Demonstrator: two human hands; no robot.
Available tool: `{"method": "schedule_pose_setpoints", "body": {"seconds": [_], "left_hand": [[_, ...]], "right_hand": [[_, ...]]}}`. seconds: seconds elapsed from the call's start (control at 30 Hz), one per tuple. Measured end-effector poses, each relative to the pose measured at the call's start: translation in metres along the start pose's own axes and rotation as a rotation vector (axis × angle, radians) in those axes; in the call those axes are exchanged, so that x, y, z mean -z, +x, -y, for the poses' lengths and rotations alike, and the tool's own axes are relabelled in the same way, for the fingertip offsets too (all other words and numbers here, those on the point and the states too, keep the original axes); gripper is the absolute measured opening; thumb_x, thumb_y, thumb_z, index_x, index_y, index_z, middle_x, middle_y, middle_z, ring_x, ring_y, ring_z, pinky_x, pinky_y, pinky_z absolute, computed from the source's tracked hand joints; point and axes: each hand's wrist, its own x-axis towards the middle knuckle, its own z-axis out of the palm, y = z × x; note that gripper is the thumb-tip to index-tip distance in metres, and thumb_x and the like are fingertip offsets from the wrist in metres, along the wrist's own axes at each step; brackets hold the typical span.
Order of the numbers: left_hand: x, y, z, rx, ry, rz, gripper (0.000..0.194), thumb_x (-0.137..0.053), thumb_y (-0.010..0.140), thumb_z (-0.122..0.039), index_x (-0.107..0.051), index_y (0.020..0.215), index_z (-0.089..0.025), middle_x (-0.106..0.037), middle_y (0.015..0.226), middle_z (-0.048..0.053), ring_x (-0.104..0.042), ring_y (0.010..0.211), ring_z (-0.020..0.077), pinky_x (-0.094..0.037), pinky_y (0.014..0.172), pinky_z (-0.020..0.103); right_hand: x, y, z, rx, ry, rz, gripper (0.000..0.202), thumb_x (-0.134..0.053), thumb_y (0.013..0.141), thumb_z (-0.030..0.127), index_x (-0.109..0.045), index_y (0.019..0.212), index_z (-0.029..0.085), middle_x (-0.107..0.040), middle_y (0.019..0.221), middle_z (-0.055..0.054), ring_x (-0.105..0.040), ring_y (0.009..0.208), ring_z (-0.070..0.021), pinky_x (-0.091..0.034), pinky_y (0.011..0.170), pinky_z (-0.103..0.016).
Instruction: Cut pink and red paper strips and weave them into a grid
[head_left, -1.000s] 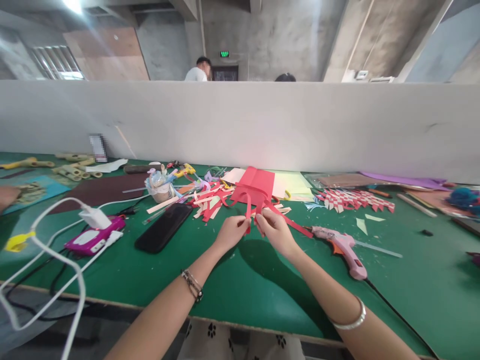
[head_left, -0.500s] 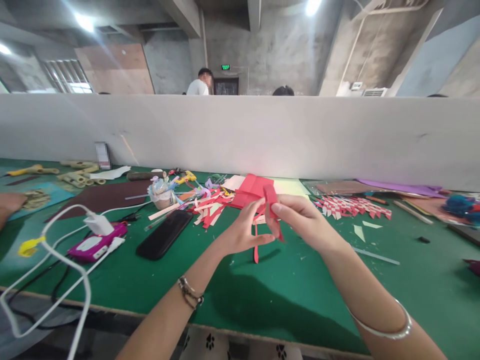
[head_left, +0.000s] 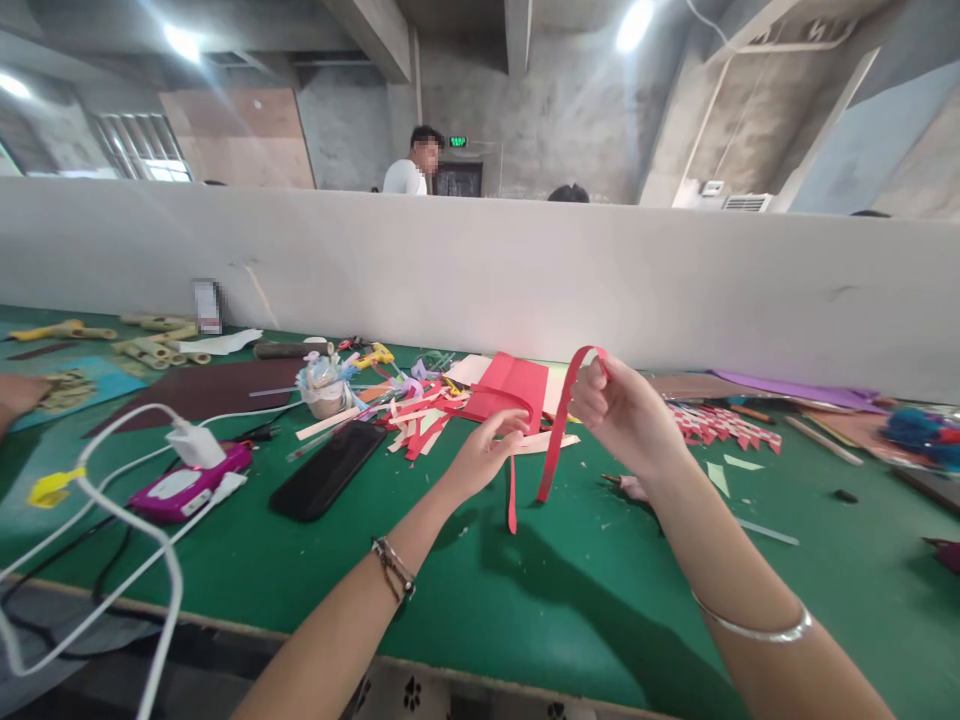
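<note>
A narrow red paper strip [head_left: 556, 440] hangs in a curve from my right hand [head_left: 616, 412], whose fingers are closed on its upper end. The strip's lower end dangles above the green table. To its left is my left hand [head_left: 484, 460], with fingers loosely bent and the thumb a little apart; I see nothing held in it. Just behind that hand lie folded red paper sheets [head_left: 517, 378]. Another red strip [head_left: 512, 505] shows below its fingertips, and a pale strip [head_left: 551, 443] lies beside them. A pen-like thing [head_left: 630, 487] is partly hidden by my right forearm.
Cut red and pale strips [head_left: 424, 420] lie in a heap beside a black phone [head_left: 328, 470]. Left of it are a purple power strip [head_left: 187, 485] and looping white cables. Red-and-white woven paper [head_left: 727, 427] lies at right. A grey partition [head_left: 420, 270] stands behind the table.
My right hand has moved up and right, drawing the red strip away from my left hand, so it now hangs long. My left hand has shifted slightly left, its thumb nearer the fingers.
</note>
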Motion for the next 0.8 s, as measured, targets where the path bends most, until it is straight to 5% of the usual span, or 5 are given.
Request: {"method": "schedule_pose_setpoints", "body": {"seconds": [0.07,0.13,0.3,0.5,0.8], "left_hand": [[-0.002,-0.001,0.003,-0.024,0.015,-0.028,0.051,-0.051,0.082,-0.039,-0.037,0.128,-0.021,-0.045,0.126,0.013,-0.043,0.116,0.0226,-0.038,0.091,0.035],[-0.006,-0.002,0.005,-0.056,-0.005,0.066,0.062,-0.057,0.078,-0.040,-0.032,0.132,-0.023,-0.039,0.133,0.012,-0.038,0.121,0.0245,-0.036,0.095,0.036],[-0.016,-0.007,0.011,0.038,-0.074,0.304,0.042,-0.047,0.081,-0.049,-0.062,0.093,-0.012,-0.066,0.085,0.011,-0.062,0.081,0.0217,-0.047,0.074,0.032],[-0.011,-0.008,0.025,0.167,-0.200,0.243,0.048,-0.044,0.081,-0.054,-0.058,0.090,-0.009,-0.065,0.071,0.010,-0.063,0.065,0.0183,-0.048,0.068,0.031],[-0.002,-0.011,0.015,0.127,-0.011,0.202,0.035,-0.048,0.081,-0.045,-0.066,0.073,-0.015,-0.060,0.068,0.003,-0.053,0.064,0.0150,-0.040,0.064,0.025]], "right_hand": [[-0.002,0.000,-0.006,-0.041,0.013,0.035,0.026,-0.048,0.080,0.035,-0.045,0.059,0.020,-0.034,0.048,0.006,-0.034,0.043,-0.0075,-0.031,0.045,-0.023],[-0.006,0.000,-0.010,-0.076,0.010,0.096,0.026,-0.048,0.080,0.036,-0.046,0.060,0.020,-0.035,0.048,0.005,-0.034,0.044,-0.0077,-0.031,0.045,-0.023],[-0.015,0.007,-0.007,-0.058,-0.030,0.116,0.026,-0.047,0.080,0.038,-0.044,0.060,0.021,-0.034,0.049,0.005,-0.034,0.043,-0.0080,-0.031,0.044,-0.023],[0.004,0.017,-0.001,0.028,-0.034,-0.015,0.025,-0.047,0.080,0.032,-0.042,0.058,0.020,-0.030,0.050,0.005,-0.030,0.044,-0.0074,-0.028,0.043,-0.023],[0.031,0.020,0.009,0.085,0.041,-0.193,0.024,-0.046,0.079,0.027,-0.043,0.056,0.021,-0.026,0.048,0.005,-0.026,0.042,-0.0079,-0.026,0.040,-0.023]]}}
